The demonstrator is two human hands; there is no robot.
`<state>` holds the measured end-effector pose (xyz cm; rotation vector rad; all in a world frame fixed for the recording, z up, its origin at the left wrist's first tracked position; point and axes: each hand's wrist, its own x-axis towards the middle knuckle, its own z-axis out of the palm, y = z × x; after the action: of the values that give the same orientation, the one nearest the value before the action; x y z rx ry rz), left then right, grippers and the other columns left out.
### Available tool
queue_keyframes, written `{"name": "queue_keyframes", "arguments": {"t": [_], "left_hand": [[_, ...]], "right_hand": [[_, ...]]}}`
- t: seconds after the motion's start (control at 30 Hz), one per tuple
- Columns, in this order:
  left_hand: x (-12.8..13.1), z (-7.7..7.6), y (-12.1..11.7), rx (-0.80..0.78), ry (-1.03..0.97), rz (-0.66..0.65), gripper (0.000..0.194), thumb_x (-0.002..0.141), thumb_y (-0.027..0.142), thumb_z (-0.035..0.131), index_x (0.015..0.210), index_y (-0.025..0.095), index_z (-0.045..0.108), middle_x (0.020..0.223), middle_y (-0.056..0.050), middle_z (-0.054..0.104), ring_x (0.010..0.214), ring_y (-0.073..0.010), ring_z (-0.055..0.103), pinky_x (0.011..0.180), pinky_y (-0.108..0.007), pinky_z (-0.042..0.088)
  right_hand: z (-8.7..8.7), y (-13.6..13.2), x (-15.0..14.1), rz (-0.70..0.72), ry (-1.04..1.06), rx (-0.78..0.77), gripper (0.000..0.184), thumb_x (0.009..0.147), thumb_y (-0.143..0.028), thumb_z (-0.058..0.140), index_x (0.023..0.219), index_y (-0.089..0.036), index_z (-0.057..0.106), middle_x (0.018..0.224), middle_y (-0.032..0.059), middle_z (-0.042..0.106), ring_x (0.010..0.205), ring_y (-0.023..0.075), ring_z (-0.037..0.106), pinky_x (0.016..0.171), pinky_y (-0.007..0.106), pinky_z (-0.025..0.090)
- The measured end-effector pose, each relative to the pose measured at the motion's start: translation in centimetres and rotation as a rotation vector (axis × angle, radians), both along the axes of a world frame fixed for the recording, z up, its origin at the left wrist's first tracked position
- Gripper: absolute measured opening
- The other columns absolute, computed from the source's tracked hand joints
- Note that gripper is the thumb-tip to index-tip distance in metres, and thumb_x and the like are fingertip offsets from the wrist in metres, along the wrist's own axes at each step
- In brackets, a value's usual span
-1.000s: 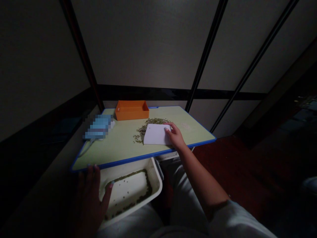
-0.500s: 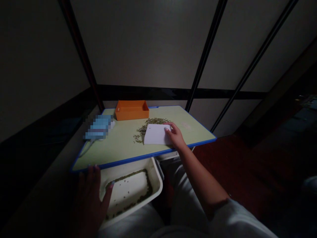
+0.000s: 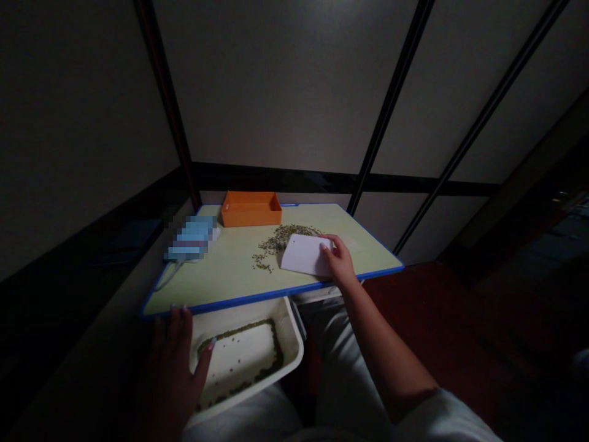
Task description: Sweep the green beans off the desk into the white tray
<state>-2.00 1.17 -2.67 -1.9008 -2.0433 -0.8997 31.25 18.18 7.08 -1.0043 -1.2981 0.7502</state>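
Note:
My right hand (image 3: pixel 339 260) grips the right end of a flat white scraper (image 3: pixel 305 255), thumb on its near face. A small hole shows in the scraper's upper left corner. Behind and left of it, small greenish-brown grains (image 3: pixel 285 236) lie scattered on the pale yellow-green tabletop (image 3: pixel 221 276). My left hand (image 3: pixel 177 362) is spread open at the left side of a white tub (image 3: pixel 293 353), thumb over its inside. Similar grains line the tub's floor, mostly along its edges. Shadow hides part of the left hand.
An orange open box (image 3: pixel 251 210) stands at the back left of the table. A pixelated blue item (image 3: pixel 191 238) with a cable lies at the left edge. Panelled walls (image 3: pixel 285 92) close off the back. The tub sits below the table's blue front rim.
My right hand has drawn the scraper slightly to the right, away from the grains at its left, and tilted it a little. My left hand stays at the tub. The view has shifted slightly.

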Motion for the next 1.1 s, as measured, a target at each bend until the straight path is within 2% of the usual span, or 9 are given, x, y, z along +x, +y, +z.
{"name": "queue_keyframes", "arguments": {"t": [0.1,0.3,0.53,0.73,0.83,0.97,1.1], "left_hand": [[0.2,0.2,0.0,0.023,-0.007,0.018,0.072,0.089,0.044,0.04,0.154,0.019,0.017,0.162,-0.015,0.028,0.153,-0.0363,0.015,0.121,-0.061,0.029],[0.1,0.3,0.0,0.026,0.029,0.002,0.074,0.089,0.046,0.04,0.154,0.019,0.017,0.163,-0.015,0.027,0.153,-0.0365,0.016,0.12,-0.06,0.032],[0.5,0.2,-0.1,0.046,-0.006,0.034,0.071,0.09,0.046,0.037,0.153,0.019,0.021,0.162,-0.014,0.03,0.152,-0.0368,0.019,0.119,-0.06,0.033],[0.5,-0.1,-0.1,0.097,0.03,0.046,0.07,0.09,0.046,0.035,0.153,0.019,0.021,0.16,-0.015,0.033,0.151,-0.0381,0.022,0.118,-0.062,0.033],[0.0,-0.5,0.0,0.06,0.045,0.034,0.072,0.09,0.046,0.037,0.154,0.02,0.017,0.162,-0.015,0.03,0.152,-0.0389,0.02,0.117,-0.062,0.035],[-0.6,-0.6,0.0,0.003,0.062,0.009,0.076,0.089,0.047,0.04,0.154,0.02,0.013,0.163,-0.015,0.025,0.152,-0.0392,0.018,0.116,-0.061,0.036],[-0.1,-0.1,0.0,0.046,0.041,0.027,0.072,0.09,0.046,0.037,0.154,0.019,0.016,0.161,-0.016,0.03,0.152,-0.038,0.019,0.117,-0.061,0.035]], "right_hand": [[-0.1,-0.9,-0.6,-0.062,0.009,0.012,0.031,0.076,-0.04,0.061,0.102,-0.023,0.065,0.102,0.0058,0.07,0.084,0.0231,0.061,0.067,0.032,0.047],[-0.5,-1.8,-2.7,-0.049,0.006,0.018,0.028,0.078,-0.038,0.059,0.102,-0.024,0.064,0.11,0.0067,0.069,0.093,0.0247,0.062,0.076,0.035,0.049],[-0.9,-1.9,-2.2,-0.046,-0.026,0.03,0.027,0.079,-0.038,0.059,0.101,-0.023,0.065,0.107,0.0064,0.07,0.094,0.0252,0.062,0.073,0.034,0.049],[-0.9,-2.2,-1.3,-0.1,-0.016,0.002,0.027,0.079,-0.039,0.058,0.1,-0.023,0.064,0.1,0.006,0.068,0.085,0.0239,0.06,0.07,0.033,0.045],[-0.8,-2.9,-1.3,-0.168,0.013,-0.009,0.029,0.08,-0.04,0.057,0.102,-0.023,0.063,0.096,0.0058,0.067,0.078,0.0227,0.058,0.067,0.032,0.043],[-0.7,-4.2,-2.1,-0.211,-0.025,0.001,0.03,0.084,-0.041,0.055,0.106,-0.024,0.062,0.089,0.0039,0.065,0.071,0.0214,0.054,0.064,0.031,0.041],[-0.8,-4.8,-3.2,-0.198,-0.06,-0.002,0.028,0.085,-0.038,0.053,0.108,-0.024,0.062,0.092,0.0047,0.066,0.074,0.0223,0.057,0.068,0.033,0.043]]}}
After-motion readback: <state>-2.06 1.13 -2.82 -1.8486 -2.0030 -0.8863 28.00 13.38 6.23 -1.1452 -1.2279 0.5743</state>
